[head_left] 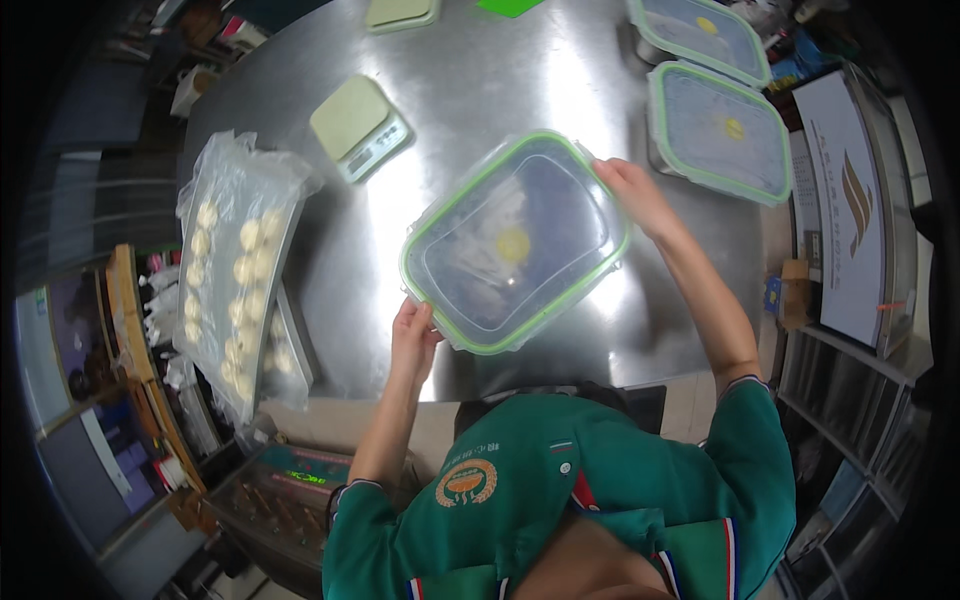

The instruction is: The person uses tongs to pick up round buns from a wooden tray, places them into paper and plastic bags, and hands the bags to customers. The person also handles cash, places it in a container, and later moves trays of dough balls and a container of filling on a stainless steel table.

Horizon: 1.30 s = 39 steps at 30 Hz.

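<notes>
Both my hands hold a clear rectangular storage-box lid [560, 185] with a green seal and a round yellow mark. It is tilted over the steel table [440, 150]; I cannot tell if a box is under it. My left hand [413, 335] grips its near left corner, thumb on top. At the far right corner, my right hand [628, 190] is closed on the rim. Left of the lid, a tray of round pale dough balls [245, 270] sits under clear plastic film.
Two green-rimmed lidded boxes [700, 150] stand at the right edge. A kitchen scale [358, 125] is beyond my left hand, with another scale [400, 12] and a green item [508, 5] at the far edge. A second tray [292, 335] lies partly beneath the dough tray.
</notes>
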Each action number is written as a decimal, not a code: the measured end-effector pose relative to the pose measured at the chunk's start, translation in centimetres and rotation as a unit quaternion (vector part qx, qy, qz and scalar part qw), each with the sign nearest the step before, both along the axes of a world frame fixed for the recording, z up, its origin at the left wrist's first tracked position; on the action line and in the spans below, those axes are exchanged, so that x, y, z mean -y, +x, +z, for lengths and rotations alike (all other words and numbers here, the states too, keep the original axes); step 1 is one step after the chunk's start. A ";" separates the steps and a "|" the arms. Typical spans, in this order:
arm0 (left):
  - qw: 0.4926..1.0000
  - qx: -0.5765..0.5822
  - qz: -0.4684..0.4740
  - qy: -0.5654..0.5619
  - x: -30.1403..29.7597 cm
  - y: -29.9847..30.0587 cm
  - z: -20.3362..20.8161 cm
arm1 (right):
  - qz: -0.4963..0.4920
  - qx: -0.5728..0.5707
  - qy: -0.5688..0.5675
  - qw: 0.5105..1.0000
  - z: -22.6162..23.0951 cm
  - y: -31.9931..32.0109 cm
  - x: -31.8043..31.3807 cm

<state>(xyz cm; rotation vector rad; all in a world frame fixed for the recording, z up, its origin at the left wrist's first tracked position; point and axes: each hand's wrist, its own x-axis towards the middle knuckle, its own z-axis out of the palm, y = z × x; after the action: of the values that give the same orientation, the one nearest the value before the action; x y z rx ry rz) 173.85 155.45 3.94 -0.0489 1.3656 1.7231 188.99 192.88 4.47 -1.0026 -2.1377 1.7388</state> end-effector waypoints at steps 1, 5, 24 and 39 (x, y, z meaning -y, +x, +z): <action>0.996 -0.015 0.083 -0.021 1.2 1.6 -0.8 | 0.018 0.041 0.027 0.999 -1.2 -2.0 0.1; 0.998 0.063 0.022 -0.018 5.8 5.3 -1.6 | -0.004 -0.072 0.169 0.983 -3.2 -7.2 1.3; 0.942 -0.328 -0.058 0.036 -7.9 -5.6 6.6 | -0.170 -0.139 -0.038 0.975 9.0 3.8 7.5; 0.918 -0.384 -0.059 -0.083 -6.9 -1.7 -7.3 | 0.028 0.064 0.837 0.543 8.1 9.5 -8.0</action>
<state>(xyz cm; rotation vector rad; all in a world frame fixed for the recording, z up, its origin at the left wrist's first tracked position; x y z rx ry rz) 172.16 162.32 -3.40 0.6682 2.0242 1.5713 198.48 200.89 12.56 -0.3086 -2.4238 -0.8182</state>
